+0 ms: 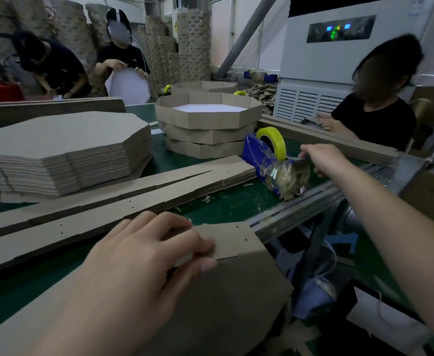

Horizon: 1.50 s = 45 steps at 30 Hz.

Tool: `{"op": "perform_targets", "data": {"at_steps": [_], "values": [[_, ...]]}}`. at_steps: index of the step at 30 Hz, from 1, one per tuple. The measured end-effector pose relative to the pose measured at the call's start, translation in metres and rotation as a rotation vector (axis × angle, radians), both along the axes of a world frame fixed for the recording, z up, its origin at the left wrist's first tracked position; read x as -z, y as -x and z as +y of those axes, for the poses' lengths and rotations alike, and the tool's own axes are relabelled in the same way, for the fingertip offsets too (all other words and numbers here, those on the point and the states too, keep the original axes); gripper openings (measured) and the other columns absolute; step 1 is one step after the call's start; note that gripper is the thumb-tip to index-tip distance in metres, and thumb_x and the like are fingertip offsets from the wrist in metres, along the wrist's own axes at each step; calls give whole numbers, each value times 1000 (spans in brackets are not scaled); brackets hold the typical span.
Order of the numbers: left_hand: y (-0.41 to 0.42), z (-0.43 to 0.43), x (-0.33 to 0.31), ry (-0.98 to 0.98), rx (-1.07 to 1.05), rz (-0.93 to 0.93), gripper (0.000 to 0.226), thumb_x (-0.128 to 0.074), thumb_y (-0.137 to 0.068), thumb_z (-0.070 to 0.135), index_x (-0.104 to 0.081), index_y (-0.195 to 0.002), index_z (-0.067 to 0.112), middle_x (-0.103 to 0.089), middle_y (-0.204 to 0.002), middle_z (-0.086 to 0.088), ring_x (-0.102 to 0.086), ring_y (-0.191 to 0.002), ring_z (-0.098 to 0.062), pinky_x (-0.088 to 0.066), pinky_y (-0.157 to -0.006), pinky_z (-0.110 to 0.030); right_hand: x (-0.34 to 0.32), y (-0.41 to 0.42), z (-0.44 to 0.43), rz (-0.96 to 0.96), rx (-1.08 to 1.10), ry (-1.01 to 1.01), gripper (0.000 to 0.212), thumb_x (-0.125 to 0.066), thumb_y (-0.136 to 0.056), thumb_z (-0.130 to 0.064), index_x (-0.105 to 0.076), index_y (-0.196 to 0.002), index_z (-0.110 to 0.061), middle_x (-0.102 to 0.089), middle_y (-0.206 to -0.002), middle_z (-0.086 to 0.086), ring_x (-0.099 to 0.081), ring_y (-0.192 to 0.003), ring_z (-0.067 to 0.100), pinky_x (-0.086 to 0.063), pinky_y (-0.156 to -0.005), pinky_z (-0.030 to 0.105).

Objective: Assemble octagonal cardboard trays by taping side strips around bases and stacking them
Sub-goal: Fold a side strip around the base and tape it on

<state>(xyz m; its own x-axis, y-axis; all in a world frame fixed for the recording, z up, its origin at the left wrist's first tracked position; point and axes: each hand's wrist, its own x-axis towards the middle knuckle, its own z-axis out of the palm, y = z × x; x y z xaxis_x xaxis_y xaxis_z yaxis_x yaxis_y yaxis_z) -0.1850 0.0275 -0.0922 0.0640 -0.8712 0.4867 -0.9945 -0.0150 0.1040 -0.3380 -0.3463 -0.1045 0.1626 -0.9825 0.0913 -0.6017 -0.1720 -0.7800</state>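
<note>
My left hand (144, 255) holds a brown side strip (233, 240) against the edge of an octagonal cardboard base (210, 304) at the front of the green table; thumb and fingers pinch the strip's end. My right hand (321, 158) reaches out to the blue tape dispenser (259, 155) with its yellow tape roll (272, 140), fingers pinching at the dispenser's cutter end; the tape itself is too thin to see. Three finished trays (205, 129) stand stacked behind the dispenser.
A tall pile of flat octagonal bases (64, 147) lies at left. Long side strips (103, 201) lie across the middle. Other people work at the back left and right. The table's metal edge rail (300, 209) runs along the right.
</note>
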Motion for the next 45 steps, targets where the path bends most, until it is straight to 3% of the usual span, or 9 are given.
{"op": "perform_targets", "data": {"at_steps": [8,14,18,21,27,33,37,41,45], "values": [[-3,-3,4,29,-3,-11,32,-41,-85,55,-71,-89,42,-64,-94,18,-64,-78,-12,-36,-58,-16,-4,3,-25,-333,-89,-437,13,-71,-79,-25,-75,-71,-16,-59,-62,-9,-28,-41,3,-28,-42,18],[-4,-4,5,38,-4,0,32,-42,-85,55,-70,-89,42,-64,-95,18,-63,-77,-12,-29,-59,-10,6,6,-7,-756,-73,-382,4,-67,-79,-11,-65,-75,-12,-42,-47,-10,-37,-41,4,-42,-62,24],[-6,-4,7,41,3,4,32,-42,-85,55,-71,-90,42,-64,-96,18,-64,-80,-12,-36,-63,-14,34,23,12,-1068,-201,-275,31,-51,-82,2,-50,-53,-11,-48,-52,-2,-46,-46,8,-51,-85,33],[-6,-5,7,41,7,5,32,-42,-85,55,-70,-91,43,-64,-97,19,-64,-81,-12,-41,-60,-19,47,25,20,-938,-145,-217,33,-53,-80,3,-55,-49,-8,-46,-51,2,-45,-48,11,-50,-83,35],[-5,-4,6,38,-1,-6,31,-43,-85,56,-70,-90,43,-64,-97,19,-64,-82,-13,-35,-62,-13,47,40,32,-141,165,4,17,-72,-75,-16,-61,-63,-10,-53,-64,6,-50,-66,22,-46,-69,42],[-2,-4,4,-6,-14,3,24,-53,-77,59,-67,-89,43,-63,-99,22,-64,-86,-11,-37,-61,-15,23,23,128,-203,-127,259,7,-74,-81,-26,-73,-75,-26,-59,-87,-6,-53,-81,5,-38,-73,24],[-2,-2,2,-22,-28,-15,20,-74,-73,47,-68,-91,42,-64,-99,19,-65,-86,-14,-27,-66,-7,7,11,222,-530,-464,185,14,-76,-77,-37,-75,-78,-23,-60,-68,-10,-51,-61,1,-40,-60,12],[-2,1,0,-35,-51,-10,22,-76,-69,46,-66,-88,39,-65,-97,17,-65,-84,-15,-26,-65,-8,12,-2,285,-896,-522,-115,18,-76,-67,-26,-76,-74,-10,-49,-40,-11,-41,-35,-1,-29,-40,6],[-2,3,0,-20,-36,-8,24,-65,-65,48,-65,-85,35,-66,-97,15,-65,-84,-16,-40,-61,-18,30,-22,302,-958,-387,-456,34,-89,-39,-23,-74,-64,-5,-29,-35,-6,-20,-30,4,-13,-36,14]]}}
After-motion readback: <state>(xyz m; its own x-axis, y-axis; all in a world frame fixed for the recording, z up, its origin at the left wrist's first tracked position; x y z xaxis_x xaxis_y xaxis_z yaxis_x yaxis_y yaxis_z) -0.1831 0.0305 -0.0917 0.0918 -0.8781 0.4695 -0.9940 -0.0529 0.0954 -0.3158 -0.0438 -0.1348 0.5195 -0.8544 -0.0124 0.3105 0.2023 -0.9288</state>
